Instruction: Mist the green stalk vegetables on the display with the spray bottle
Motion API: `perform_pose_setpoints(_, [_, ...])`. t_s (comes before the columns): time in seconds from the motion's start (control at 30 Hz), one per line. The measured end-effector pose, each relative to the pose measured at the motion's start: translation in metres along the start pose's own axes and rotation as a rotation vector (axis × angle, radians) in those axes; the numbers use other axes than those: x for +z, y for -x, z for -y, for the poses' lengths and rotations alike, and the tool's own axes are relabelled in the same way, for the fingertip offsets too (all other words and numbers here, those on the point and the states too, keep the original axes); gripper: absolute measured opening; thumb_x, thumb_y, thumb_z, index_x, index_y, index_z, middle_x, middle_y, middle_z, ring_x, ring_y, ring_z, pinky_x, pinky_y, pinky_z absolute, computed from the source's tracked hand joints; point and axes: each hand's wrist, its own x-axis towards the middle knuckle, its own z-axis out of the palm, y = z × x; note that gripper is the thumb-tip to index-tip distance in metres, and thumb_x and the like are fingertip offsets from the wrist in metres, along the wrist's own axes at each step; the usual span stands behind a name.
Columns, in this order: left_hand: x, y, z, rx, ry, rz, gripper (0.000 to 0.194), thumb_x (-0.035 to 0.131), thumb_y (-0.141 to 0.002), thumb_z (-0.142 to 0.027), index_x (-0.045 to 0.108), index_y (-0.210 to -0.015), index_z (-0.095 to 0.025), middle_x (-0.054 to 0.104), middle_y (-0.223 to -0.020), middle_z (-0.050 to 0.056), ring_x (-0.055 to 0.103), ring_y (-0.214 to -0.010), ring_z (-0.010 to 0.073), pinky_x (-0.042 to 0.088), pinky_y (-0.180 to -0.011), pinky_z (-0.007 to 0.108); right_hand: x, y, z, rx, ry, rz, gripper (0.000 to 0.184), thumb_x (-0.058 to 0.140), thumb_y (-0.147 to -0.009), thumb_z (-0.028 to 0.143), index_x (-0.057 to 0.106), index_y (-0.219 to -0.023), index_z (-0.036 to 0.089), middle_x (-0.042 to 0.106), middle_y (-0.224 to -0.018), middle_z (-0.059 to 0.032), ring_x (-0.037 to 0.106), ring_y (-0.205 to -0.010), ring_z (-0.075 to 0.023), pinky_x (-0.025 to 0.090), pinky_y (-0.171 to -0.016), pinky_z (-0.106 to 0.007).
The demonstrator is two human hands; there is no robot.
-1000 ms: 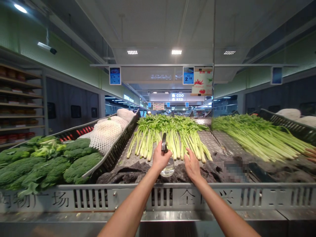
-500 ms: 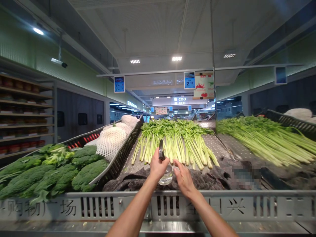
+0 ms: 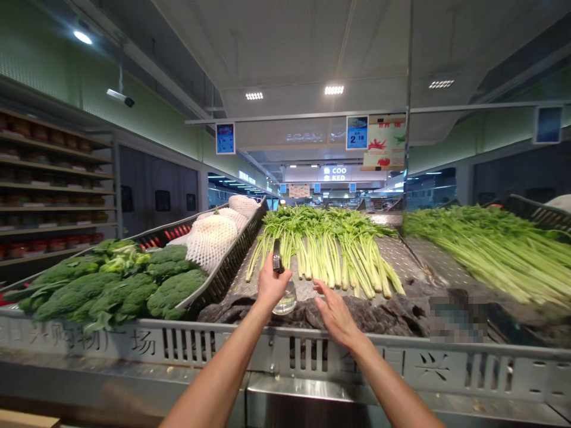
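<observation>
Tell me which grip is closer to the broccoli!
Left. The left grip, holding a clear bottle, is right of the broccoli, past the crate wall; the right grip is farther right, beyond the bottle.

Clear glossy bottle [image 3: 286, 303], rough matt dark cloth [image 3: 372, 316], shiny metal ledge [image 3: 307, 385]

left grip [image 3: 272, 284] curled, right grip [image 3: 335, 312] slack

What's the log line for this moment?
left hand: grips spray bottle | right hand: open | ahead: celery | left: broccoli
</observation>
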Motion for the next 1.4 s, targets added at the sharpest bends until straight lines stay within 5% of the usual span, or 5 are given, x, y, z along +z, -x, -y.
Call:
perform_pose_setpoints(0.4, [-0.013, -0.002, 0.001, -0.005, -0.021, -0.019, 0.030, 0.050, -0.059, -0.021, 0.051, -0.089, -0.017, 0.052, -0.064, -0.002, 0.049, -0.059, 0.0119, 0.038, -0.059, 0.023, 0.000, 0.000, -0.002, 0.108, -0.058, -0.043, 0.044, 0.032, -0.080, 0.037, 0.038, -0.119, 0.018, 0.054, -0.108, -0.0072, 0.048, -0.101, -0.0179, 0.036, -0.087, -0.033])
perform_pose_setpoints(1.4, [0.024, -0.001, -0.007, -0.020, 0.046, 0.052, 0.026, 0.050, -0.059, -0.021, 0.049, -0.085, -0.018, 0.051, -0.062, -0.003, 0.047, -0.056, 0.0106, 0.035, -0.055, 0.022, 0.000, 0.000, -0.005, 0.115, -0.093, -0.094, 0.040, 0.034, -0.079, 0.034, 0.043, -0.115, 0.019, 0.055, -0.107, -0.0069, 0.050, -0.099, -0.0176, 0.037, -0.086, -0.034])
